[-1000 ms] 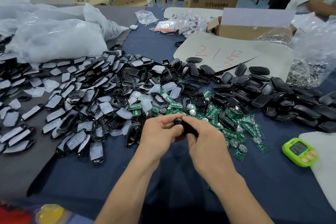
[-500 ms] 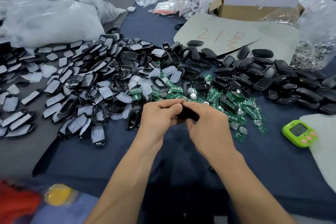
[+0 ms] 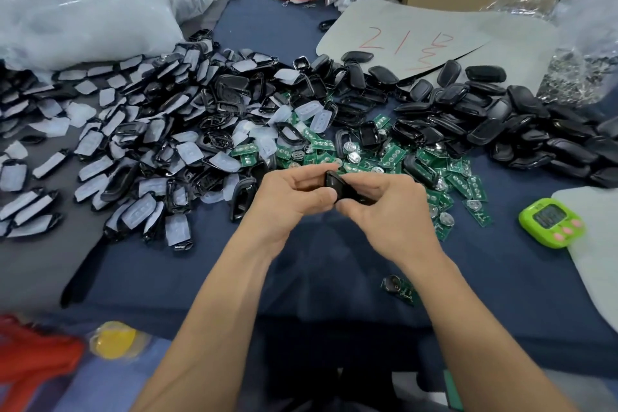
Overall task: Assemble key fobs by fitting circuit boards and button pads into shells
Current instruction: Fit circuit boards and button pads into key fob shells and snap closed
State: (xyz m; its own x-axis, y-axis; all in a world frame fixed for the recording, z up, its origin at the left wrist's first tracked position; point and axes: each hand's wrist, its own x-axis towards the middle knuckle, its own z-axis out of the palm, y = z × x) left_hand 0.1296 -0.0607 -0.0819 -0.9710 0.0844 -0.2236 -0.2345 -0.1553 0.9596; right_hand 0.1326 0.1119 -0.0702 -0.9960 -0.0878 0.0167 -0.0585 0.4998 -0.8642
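From the head view, the left hand and right hand both curl round one black fob at centre frame, above the counter. Uneven squeezing could misalign its halves or drop it. It looks glossy, small and mostly hidden; circuit boards lie at one o'clock.

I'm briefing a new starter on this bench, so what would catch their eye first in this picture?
Dead centre, the left hand and right hand pinch one black fob shell between them. Behind them sprawls a big spill of parts: shells with white button pads on the left, green circuit boards in the middle, plain black shells on the right. The lime-green timer at the right edge stands out too.
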